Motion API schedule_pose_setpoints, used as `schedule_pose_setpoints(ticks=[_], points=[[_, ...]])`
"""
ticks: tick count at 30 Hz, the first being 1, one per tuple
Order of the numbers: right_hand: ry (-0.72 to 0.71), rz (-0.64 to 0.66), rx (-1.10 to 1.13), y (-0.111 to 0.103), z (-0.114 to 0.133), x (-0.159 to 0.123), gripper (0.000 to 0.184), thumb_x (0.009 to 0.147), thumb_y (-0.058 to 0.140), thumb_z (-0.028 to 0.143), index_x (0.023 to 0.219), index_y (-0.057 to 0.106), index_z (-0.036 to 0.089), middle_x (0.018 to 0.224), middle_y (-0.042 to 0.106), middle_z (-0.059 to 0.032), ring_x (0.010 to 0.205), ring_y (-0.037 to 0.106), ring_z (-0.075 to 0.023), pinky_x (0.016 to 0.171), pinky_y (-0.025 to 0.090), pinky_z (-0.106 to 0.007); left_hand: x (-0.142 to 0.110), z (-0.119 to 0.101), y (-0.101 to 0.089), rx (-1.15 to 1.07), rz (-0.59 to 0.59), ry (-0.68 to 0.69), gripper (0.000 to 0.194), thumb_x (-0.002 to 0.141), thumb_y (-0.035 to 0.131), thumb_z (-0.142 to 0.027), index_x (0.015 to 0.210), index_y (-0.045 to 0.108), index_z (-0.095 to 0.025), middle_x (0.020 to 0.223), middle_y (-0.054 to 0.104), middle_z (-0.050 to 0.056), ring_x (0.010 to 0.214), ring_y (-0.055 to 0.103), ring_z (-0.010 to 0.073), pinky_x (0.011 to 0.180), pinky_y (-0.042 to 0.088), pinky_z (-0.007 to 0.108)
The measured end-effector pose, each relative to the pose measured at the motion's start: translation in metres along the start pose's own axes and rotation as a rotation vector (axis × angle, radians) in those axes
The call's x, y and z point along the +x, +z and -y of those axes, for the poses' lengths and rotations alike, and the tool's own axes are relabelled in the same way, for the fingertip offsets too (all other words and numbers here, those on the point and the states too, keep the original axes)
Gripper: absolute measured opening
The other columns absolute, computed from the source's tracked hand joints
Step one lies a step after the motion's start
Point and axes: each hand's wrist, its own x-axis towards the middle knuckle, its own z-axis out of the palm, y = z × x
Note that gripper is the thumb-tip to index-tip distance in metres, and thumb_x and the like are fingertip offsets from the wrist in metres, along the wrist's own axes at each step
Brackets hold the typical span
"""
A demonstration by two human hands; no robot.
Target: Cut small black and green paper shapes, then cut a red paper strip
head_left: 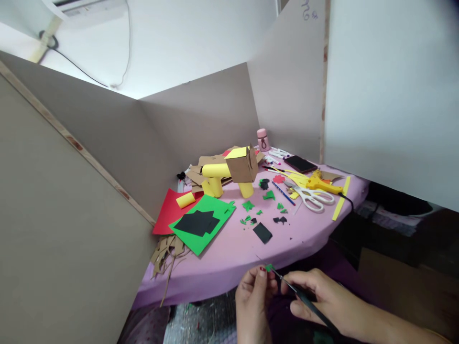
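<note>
Close to the table's front edge, my left hand [255, 291] pinches a small piece of green paper [269, 268] between thumb and fingertips. My right hand [322, 298] is closed around a slim dark tool [304, 300], whose thin metal tip meets the green paper; I cannot make out its exact kind. A black paper rectangle [263, 232] lies on the pink cloth just beyond my hands. Around it are green paper scraps [247, 206] and small black scraps [280, 220].
A cardboard box with yellow paper tubes [242, 168] stands mid-table. White-handled scissors [311, 198] and a yellow glue gun [324, 185] lie right; green sheets [197, 246] and a red sheet [165, 210] left. A phone [300, 164] and pink bottle [263, 141] are behind. Grey panels [201, 110] surround the table.
</note>
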Motion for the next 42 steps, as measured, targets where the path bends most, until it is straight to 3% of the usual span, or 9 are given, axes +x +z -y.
schedule_pose_setpoints(ticks=[3,11,21,34,42], points=[[0.008,-0.014,-0.019,0.001,-0.001,0.0,0.027,0.08,0.06,0.043,0.088,0.065,0.018,0.067,0.051,0.0024,0.062,0.042,-0.0139,0.058,0.039,-0.02,0.003,0.004,-0.004,0.057,0.014,0.022,0.03,0.053,0.085,-0.035,0.059,0.066,-0.012,0.056,0.065,0.0,0.049,0.054,0.0081,0.052,0.044,0.019],[0.021,-0.006,-0.093,-0.005,0.0,0.002,0.02,0.076,0.064,0.037,0.084,0.066,0.018,0.061,0.049,0.0042,0.058,0.04,-0.0125,0.054,0.037,-0.02,0.005,-0.003,-0.012,0.419,0.09,0.238,0.025,0.072,0.07,-0.038,0.064,0.063,-0.015,0.057,0.06,-0.001,0.056,0.051,0.0123,0.056,0.039,0.021],[0.042,0.0,-0.125,-0.011,0.004,0.004,0.021,0.077,0.063,0.038,0.082,0.065,0.018,0.059,0.047,0.0055,0.055,0.036,-0.0111,0.052,0.034,-0.02,0.009,-0.021,-0.002,0.567,0.178,0.225,0.021,0.074,0.064,-0.033,0.062,0.058,-0.017,0.056,0.053,-0.001,0.056,0.045,0.0142,0.057,0.035,0.024],[0.006,-0.032,-0.106,-0.034,-0.011,0.025,0.02,0.08,0.061,0.035,0.074,0.056,0.017,0.059,0.031,0.0076,0.056,0.027,-0.0108,0.051,0.025,-0.021,0.054,-0.018,0.021,0.529,0.293,0.228,0.019,0.074,0.063,-0.03,0.062,0.058,-0.016,0.056,0.054,-0.002,0.055,0.046,0.0129,0.057,0.035,0.024],[-0.02,-0.033,-0.07,-0.038,-0.021,0.027,0.024,0.082,0.059,0.037,0.071,0.053,0.017,0.058,0.03,0.0077,0.055,0.027,-0.0102,0.051,0.024,-0.022,0.059,-0.014,0.026,0.45,0.27,0.179,0.021,0.07,0.069,-0.031,0.063,0.06,-0.014,0.055,0.055,-0.003,0.053,0.047,0.0108,0.056,0.035,0.022]])
